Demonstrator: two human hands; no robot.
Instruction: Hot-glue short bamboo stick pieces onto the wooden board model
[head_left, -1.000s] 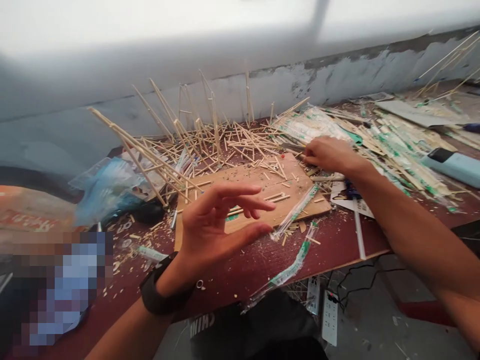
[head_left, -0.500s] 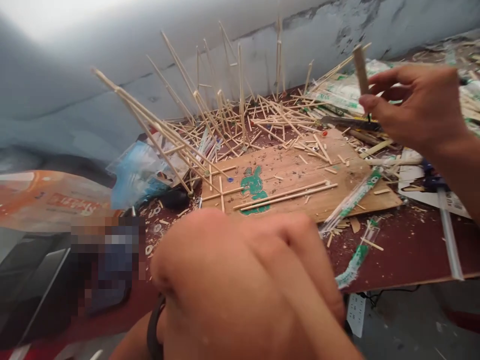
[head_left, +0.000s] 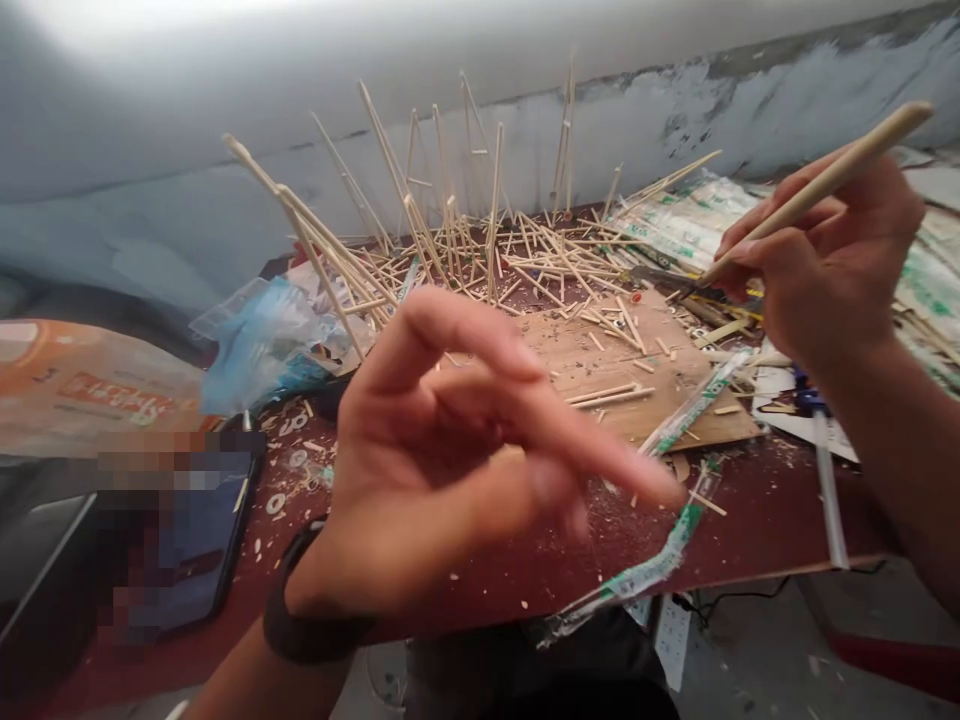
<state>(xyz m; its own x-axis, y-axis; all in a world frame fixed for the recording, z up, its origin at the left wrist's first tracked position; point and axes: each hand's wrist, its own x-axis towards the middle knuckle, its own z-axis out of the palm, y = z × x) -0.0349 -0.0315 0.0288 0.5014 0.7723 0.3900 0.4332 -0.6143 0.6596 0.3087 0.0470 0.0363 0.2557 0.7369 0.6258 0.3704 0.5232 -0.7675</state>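
My left hand (head_left: 465, 440) is raised in front of the table, with a dark band on its wrist. Its index finger points right, the other fingers are loosely bent, and nothing shows in them; motion blurs the fingertips. At the right, my right hand (head_left: 817, 250) grips a slim wooden-handled tool (head_left: 832, 180) like a pen. The tool slants down to the left and its thin dark tip is near the littered tabletop. Behind my left hand, partly covered, lies a wooden board (head_left: 592, 350) with thin sticks (head_left: 615, 395) and scraps on it.
Several thin stick frames (head_left: 330, 240) stand or lean at the back, above a heap of loose sticks (head_left: 555, 250). Plastic wrappers (head_left: 675, 220) lie at the right, another wrapper (head_left: 667, 550) at the front edge. A phone (head_left: 202, 540) and a blue bag (head_left: 255, 340) are at the left.
My left hand has turned from a closed, back-up pose to extended fingers. My right hand has lowered slightly, tipping the tool from upright to a slant. The view has shifted a little.
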